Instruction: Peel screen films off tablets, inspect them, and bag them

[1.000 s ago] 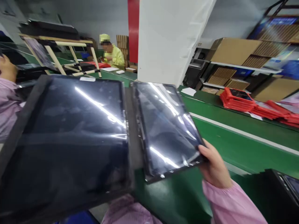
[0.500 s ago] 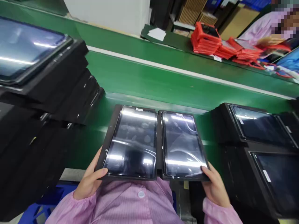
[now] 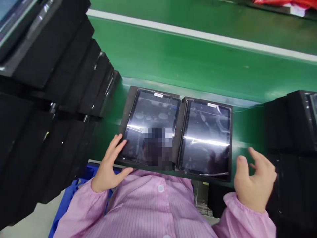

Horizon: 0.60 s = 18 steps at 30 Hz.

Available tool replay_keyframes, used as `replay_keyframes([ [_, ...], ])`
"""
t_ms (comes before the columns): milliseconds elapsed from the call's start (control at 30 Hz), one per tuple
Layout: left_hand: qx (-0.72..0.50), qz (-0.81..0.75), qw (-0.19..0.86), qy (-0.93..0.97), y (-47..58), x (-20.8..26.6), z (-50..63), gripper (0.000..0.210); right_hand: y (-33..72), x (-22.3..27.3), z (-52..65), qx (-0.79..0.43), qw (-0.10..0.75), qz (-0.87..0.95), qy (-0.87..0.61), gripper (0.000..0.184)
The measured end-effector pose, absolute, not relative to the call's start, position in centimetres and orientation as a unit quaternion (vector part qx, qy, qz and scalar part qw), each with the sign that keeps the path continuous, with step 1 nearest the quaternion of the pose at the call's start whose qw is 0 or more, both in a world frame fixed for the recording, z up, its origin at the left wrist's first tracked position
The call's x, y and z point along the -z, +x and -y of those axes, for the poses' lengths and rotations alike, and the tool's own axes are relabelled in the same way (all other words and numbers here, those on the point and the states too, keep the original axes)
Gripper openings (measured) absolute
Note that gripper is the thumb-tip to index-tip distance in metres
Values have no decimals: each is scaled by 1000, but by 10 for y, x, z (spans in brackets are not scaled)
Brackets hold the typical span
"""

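Two tablets wrapped in clear film lie side by side in front of me, each in a black tray-like box. The left tablet (image 3: pixel 155 112) and the right tablet (image 3: pixel 206 129) both carry a small white label at the top edge. My left hand (image 3: pixel 110 167) has its fingers spread at the lower left corner of the left box (image 3: pixel 127 109), the fingertips at its edge. Off to the right of the right box (image 3: pixel 230 158), my right hand (image 3: pixel 256 181) is apart from it, thumb and fingers parted, holding nothing.
Tall stacks of black boxes (image 3: pixel 64 62) stand at the left, with more black boxes (image 3: pixel 279 125) at the right. A white line (image 3: pixel 198 34) runs along the green work surface (image 3: pixel 173 56). Something red (image 3: pixel 272 2) lies at the far right. A blue plastic frame (image 3: pixel 66 201) is below left.
Both hands have loosened from the boxes: the right has moved off to the right, the left has spread its fingers. The boxes now rest on the green surface. The view has tilted down.
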State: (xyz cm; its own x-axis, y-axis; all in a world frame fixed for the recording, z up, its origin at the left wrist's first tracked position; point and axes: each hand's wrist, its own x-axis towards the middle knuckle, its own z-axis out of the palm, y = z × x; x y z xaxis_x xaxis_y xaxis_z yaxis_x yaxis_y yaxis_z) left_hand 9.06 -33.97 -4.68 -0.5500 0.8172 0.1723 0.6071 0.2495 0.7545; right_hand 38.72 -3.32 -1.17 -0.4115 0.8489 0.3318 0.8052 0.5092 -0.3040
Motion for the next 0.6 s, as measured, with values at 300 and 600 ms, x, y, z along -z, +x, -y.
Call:
replay_keyframes([
  [300,-304,-778,63,546,53,33,337,36,328,2,34,-111,190,886,-407,48],
  [600,-334,-732,23,593,45,21,327,6,304,-57,17,-148,52,967,-199,41],
])
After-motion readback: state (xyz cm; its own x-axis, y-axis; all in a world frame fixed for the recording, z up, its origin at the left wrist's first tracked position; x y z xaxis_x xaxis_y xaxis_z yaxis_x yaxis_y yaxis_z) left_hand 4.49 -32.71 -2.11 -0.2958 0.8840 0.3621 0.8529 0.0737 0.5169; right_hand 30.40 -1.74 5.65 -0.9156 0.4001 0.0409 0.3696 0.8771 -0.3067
